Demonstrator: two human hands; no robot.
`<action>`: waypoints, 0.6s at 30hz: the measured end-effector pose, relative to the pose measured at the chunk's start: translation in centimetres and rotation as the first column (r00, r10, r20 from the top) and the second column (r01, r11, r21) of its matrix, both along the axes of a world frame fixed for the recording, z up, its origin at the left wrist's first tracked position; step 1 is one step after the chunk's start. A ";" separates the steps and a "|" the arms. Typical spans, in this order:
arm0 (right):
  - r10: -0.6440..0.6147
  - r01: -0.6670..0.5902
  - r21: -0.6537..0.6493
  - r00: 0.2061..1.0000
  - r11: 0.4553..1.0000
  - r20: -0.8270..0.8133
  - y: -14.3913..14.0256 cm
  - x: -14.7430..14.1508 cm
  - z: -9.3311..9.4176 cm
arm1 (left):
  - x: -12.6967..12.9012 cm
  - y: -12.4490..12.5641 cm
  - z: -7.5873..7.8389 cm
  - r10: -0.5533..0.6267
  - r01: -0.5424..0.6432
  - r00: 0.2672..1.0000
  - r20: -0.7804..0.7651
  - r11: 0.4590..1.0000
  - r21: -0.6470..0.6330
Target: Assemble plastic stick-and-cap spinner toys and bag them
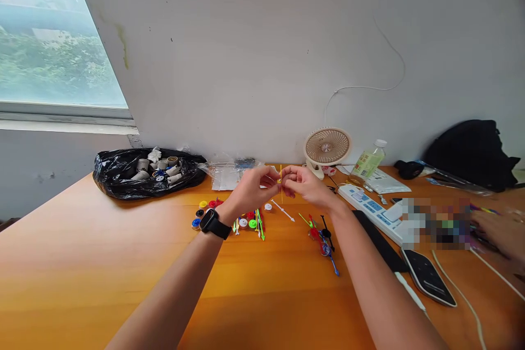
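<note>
My left hand (258, 186), with a black watch on its wrist, and my right hand (307, 186) meet above the table, fingertips pinched on a thin yellow spinner arrow (281, 197) held upright. The part between the fingertips is mostly hidden. Just below lie a white arrow (285, 212) and a white round knob (268, 207). Beside my left wrist is a loose group of coloured knobs, a green one (252, 224) among them, and several arrows (261, 227). Near my right forearm, red, black, blue and green arrows with round hubs (325, 250) lie close together.
At the back left sits a black plastic bag (118, 178) holding grey cylinders. A small fan (328, 145), a bottle (367, 163) and a white power strip (369, 208) line the back right. Another person's hand (498, 229) shows at the right edge, near a black-faced device (429, 279).
</note>
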State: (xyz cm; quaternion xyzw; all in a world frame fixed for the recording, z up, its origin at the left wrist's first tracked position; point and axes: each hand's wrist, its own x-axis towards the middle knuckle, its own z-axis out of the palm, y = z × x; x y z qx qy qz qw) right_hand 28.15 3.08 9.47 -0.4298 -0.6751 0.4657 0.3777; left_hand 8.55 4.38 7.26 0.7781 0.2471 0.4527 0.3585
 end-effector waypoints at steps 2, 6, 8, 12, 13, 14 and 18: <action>0.030 -0.030 -0.029 1.000 0.999 0.006 0.1 0.1 -0.5 | 0.1 0.0 -0.4 0.005 -0.004 0.999 -0.033 1.000 0.026; 0.068 -0.066 -0.055 0.997 0.996 0.036 0.7 0.4 -1.7 | 0.2 0.4 -1.4 0.013 -0.013 0.998 -0.067 1.000 -0.002; 0.068 -0.067 -0.044 0.997 0.997 0.028 1.0 0.6 -2.1 | 0.2 0.7 -1.9 0.010 -0.012 0.999 -0.050 0.999 -0.035; 0.067 -0.066 -0.041 0.998 0.997 0.008 1.4 0.6 -2.6 | 0.4 1.1 -2.6 0.042 -0.043 0.999 -0.033 0.999 -0.030; 0.070 -0.070 -0.044 0.998 0.997 0.008 1.4 0.6 -2.7 | 0.4 1.1 -2.7 0.045 -0.046 0.998 -0.041 0.999 -0.020; 0.075 -0.074 -0.041 0.997 0.996 0.019 1.5 0.5 -2.8 | 0.5 1.1 -2.8 0.041 -0.041 0.998 -0.053 0.999 -0.008; -0.030 0.015 0.056 0.961 0.998 0.276 1.9 0.6 -3.2 | 0.5 1.1 -3.0 0.084 -0.070 0.986 -0.144 0.993 0.100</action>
